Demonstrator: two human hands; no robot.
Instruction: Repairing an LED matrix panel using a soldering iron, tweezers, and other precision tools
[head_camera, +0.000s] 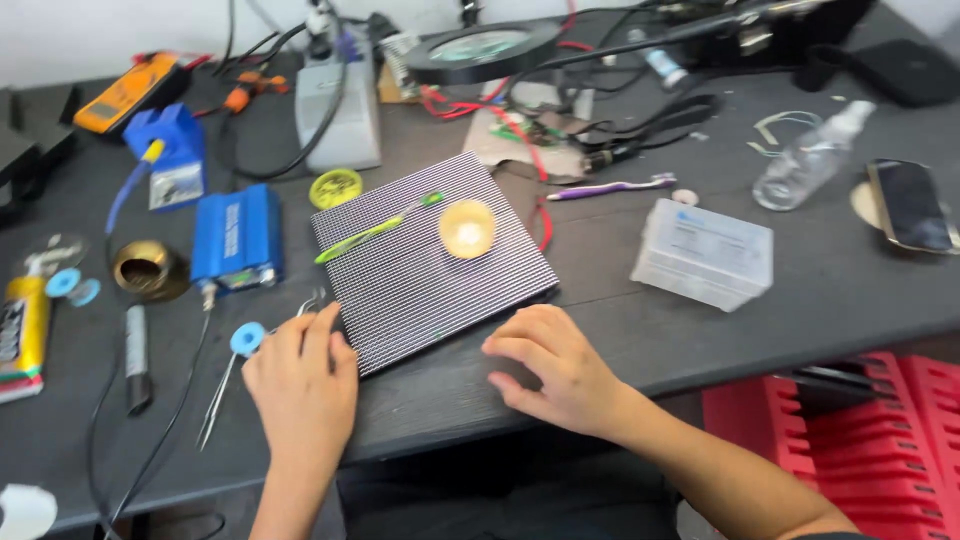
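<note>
A square dotted panel (420, 265) lies flat on the dark workbench (700, 330) in front of me. On it rest a green pen-like tool (372, 232) and a small round yellow tin (467, 228). My left hand (300, 385) rests at the panel's near left corner, fingers touching its edge. My right hand (555, 365) sits on the bench just off the near right edge, fingers curled and spread, holding nothing. Metal tweezers (225, 390) lie left of my left hand.
A blue box (237, 238), a brass cup (145, 268), a black marker (136, 355), a glue tube (22, 335) and cables crowd the left. A clear plastic box (705, 252), bottle (812, 158), phone (910, 205) and purple toothbrush (610, 187) lie right. A red rack (860, 440) stands below the edge.
</note>
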